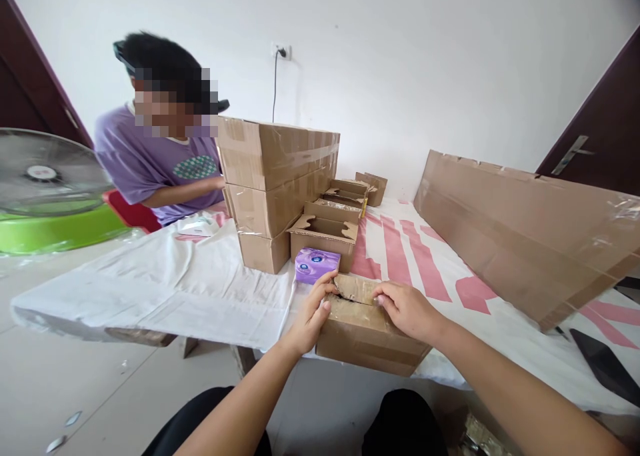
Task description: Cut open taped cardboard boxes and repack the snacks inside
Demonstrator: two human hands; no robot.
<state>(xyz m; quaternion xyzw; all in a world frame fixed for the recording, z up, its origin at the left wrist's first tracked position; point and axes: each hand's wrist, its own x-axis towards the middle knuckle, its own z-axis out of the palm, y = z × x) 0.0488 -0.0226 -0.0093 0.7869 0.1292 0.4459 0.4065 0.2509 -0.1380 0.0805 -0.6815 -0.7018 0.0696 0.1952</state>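
A brown cardboard box (373, 339) stands at the table's near edge, between my two hands. Its top shows a dark gap beside a worn, taped flap (356, 288). My left hand (311, 317) grips the box's left upper edge, its fingertips at the flap and its thumb on the top. Curled at the flap's right end, my right hand (406, 308) pinches the cardboard there; what lies under its fingertips is partly hidden. Just behind the box, close to my left fingers, sits a purple tissue pack (316, 265).
Taped boxes (295, 169) are stacked left of centre. Open boxes (323, 243) run behind the tissue pack. A large cardboard sheet (520, 223) stands at right, near a black phone-like slab (603, 363). Across the table sits a person (155, 156), beside a fan (43, 173).
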